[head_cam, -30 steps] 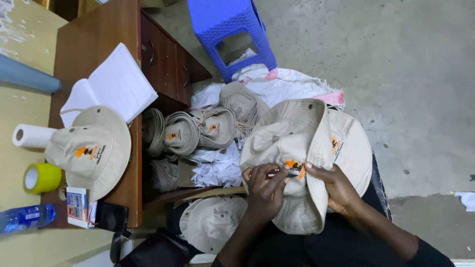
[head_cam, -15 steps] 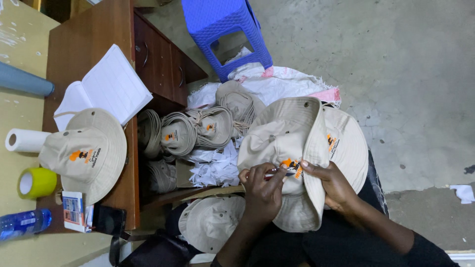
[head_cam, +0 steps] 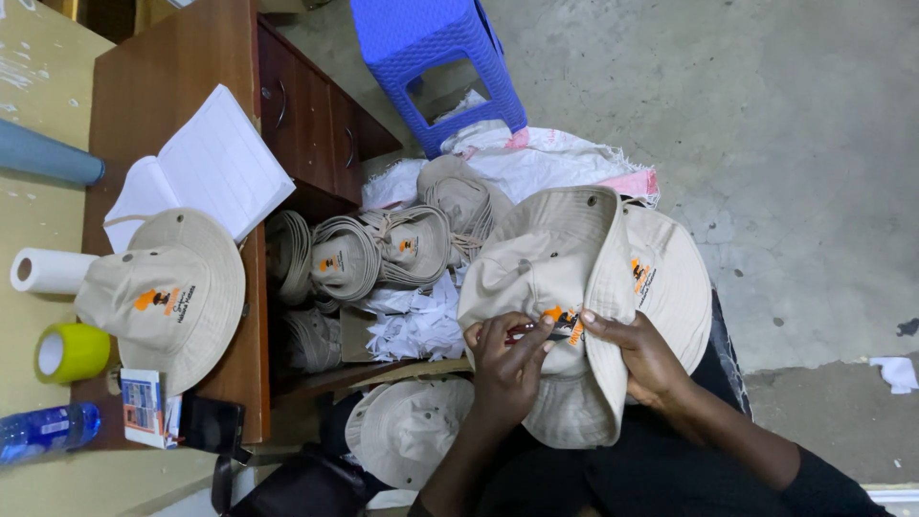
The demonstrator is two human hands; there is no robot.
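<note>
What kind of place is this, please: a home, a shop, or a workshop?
Probably a small garment workshop or finishing room. Many identical beige hats are stacked together, paper scraps lie beside them, and both hands, left hand and right hand, work on one beige hat over a bare concrete floor.

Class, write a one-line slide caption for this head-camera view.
Both hands work a small tool on a beige hat's badge.
</note>
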